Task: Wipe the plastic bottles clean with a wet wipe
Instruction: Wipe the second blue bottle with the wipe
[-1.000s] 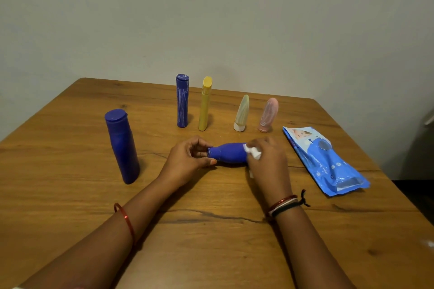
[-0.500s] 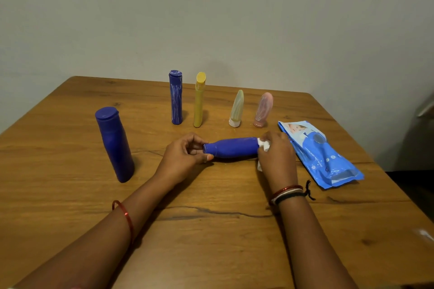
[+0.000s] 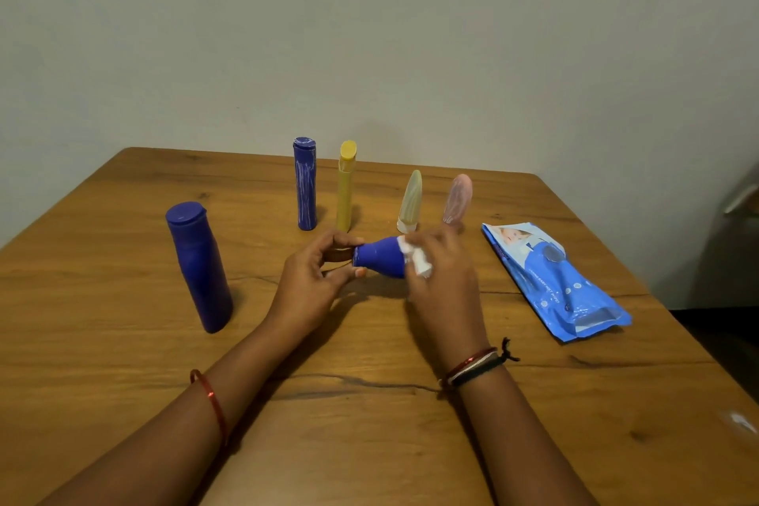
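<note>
**Wipe drawn back along the lying bottle**

Since half a second earlier, the right hand has been carried leftward along the blue bottle, so that less of the bottle's body is now left uncovered between the two hands. The wet wipe is bunched under the right hand's curled fingers and is pressed against the bottle's wider part. The narrow cap end is pinched between the thumb and curled fingers of the left hand, by which the bottle is kept lying level, just above the table. A back-and-forth rubbing stroke is judged to be in progress, with this bottle not yet finished.

Taken from the held bottle, a large blue bottle is stood at 9 o'clock, well apart. A streaked blue bottle and a yellow bottle are stood at 11 and 12 o'clock, near the left hand. A pale green tube and a pink tube are stood at 1 o'clock, just beyond the right hand's fingertips; these are judged the likeliest to be knocked by a forward sweep. The wipes pack is laid at 3 o'clock, near the table's right edge. Open wood is left toward 6 o'clock, between the forearms.
</note>
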The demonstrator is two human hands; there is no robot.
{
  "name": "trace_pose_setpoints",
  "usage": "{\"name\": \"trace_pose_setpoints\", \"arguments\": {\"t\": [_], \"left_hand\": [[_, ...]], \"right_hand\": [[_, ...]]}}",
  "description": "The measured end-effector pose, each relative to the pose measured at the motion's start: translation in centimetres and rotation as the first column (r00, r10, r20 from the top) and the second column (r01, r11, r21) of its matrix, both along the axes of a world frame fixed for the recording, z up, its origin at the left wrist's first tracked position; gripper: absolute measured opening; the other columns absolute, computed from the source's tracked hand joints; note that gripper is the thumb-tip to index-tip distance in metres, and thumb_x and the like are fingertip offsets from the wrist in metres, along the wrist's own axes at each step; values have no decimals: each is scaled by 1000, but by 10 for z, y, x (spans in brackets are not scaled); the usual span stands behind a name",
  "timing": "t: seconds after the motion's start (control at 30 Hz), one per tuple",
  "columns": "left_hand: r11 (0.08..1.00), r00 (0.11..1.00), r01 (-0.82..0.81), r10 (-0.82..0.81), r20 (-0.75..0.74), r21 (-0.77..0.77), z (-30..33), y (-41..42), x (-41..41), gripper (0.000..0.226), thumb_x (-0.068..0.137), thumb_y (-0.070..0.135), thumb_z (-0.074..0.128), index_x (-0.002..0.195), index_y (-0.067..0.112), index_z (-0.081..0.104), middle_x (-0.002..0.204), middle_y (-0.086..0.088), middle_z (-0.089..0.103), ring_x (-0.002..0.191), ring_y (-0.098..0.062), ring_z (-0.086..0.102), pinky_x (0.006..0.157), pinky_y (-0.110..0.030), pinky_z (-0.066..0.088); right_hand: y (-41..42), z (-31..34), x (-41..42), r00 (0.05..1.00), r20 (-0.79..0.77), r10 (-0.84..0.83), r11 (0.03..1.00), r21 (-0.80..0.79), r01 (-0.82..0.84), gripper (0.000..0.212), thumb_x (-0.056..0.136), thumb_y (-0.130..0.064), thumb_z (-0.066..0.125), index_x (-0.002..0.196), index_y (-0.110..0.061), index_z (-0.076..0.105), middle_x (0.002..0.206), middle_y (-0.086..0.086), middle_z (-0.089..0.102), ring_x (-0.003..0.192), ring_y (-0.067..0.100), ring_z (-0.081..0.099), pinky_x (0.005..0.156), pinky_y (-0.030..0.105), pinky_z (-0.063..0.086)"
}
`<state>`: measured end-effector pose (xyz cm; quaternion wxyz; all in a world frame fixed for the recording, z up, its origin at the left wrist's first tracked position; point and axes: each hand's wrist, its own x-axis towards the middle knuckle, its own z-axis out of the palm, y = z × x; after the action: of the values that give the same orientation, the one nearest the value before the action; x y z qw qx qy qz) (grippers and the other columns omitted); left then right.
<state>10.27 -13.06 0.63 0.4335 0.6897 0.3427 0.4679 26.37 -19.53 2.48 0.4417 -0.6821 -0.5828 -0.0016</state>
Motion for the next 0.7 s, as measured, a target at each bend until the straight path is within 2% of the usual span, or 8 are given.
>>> {"name": "trace_pose_setpoints", "arguments": {"t": [0.1, 0.2, 0.27, 0.33, 0.43, 0.5, 0.57, 0.7], "left_hand": [[1000, 1000, -6, 6, -8, -7, 3, 1, -4, 36, 79, 5, 71, 98, 35, 62, 103, 23, 65, 101, 4, 61, 82, -20, 48], [999, 999, 28, -28, 17, -32, 6, 1, -5, 34, 79, 3, 71, 99, 30, 63, 102, 21, 66, 101, 1, 62, 82, -20, 48], [998, 998, 48, -47, 35, -39, 7, 0, -4, 34, 78, 2, 71, 99, 28, 64, 102, 19, 67, 102, -2, 63, 85, -23, 49], [997, 997, 67, -66, 35, -32, 7, -2, -2, 35, 78, 1, 70, 99, 28, 65, 103, 17, 67, 103, -4, 63, 87, -26, 50], [998, 997, 65, -65, 33, -13, 7, -5, 0, 38, 79, -5, 68, 97, 29, 66, 105, 14, 66, 105, -6, 63, 88, -32, 54], [998, 998, 57, -58, 28, 13, 8, -7, 0, 40, 79, -5, 68, 95, 31, 66, 104, 14, 66, 105, -6, 62, 88, -31, 55], [997, 998, 59, -60, 32, 40, 11, -9, -1, 40, 78, -4, 68, 94, 32, 65, 104, 14, 65, 106, -6, 62, 87, -30, 55], [997, 998, 59, -60, 12, 54, 15, -11, -3, 36, 77, 0, 68, 95, 31, 64, 105, 11, 65, 107, -7, 61, 88, -30, 52]], "right_hand": [[3, 3, 31, 974, -49, -221, 970, -115, 215, 33, 87, -9, 59, 120, -18, 59, 124, 1, 51, 108, 7, 44, 82, 23, 44], [3, 2, 45, 955, -72, -286, 952, -135, 275, 31, 90, -11, 58, 120, -15, 60, 123, 5, 52, 112, 11, 47, 79, 21, 40], [2, 3, 37, 974, -76, -212, 974, -99, 204, 32, 88, -9, 59, 119, -16, 60, 122, 3, 52, 109, 8, 46, 80, 19, 41], [-1, 3, 18, 996, -72, -55, 997, -49, 51, 31, 88, -9, 58, 116, -21, 60, 120, -6, 52, 109, 4, 46, 83, 16, 42], [-8, 4, -13, 984, -65, 164, 986, 3, -164, 29, 89, -16, 55, 116, -26, 60, 115, -13, 50, 109, 1, 47, 89, 22, 46], [-9, 5, -19, 977, -48, 209, 978, 36, -207, 29, 89, -17, 55, 116, -26, 60, 114, -12, 51, 108, 1, 48, 88, 23, 47], [-6, 7, -10, 986, -64, 152, 988, 40, -150, 29, 88, -16, 54, 115, -24, 60, 114, -11, 51, 108, 4, 49, 89, 24, 47], [0, 8, 28, 976, -162, -147, 988, -72, 137, 32, 90, -11, 54, 119, -22, 59, 124, -3, 50, 111, 8, 46, 86, 26, 47]]}}
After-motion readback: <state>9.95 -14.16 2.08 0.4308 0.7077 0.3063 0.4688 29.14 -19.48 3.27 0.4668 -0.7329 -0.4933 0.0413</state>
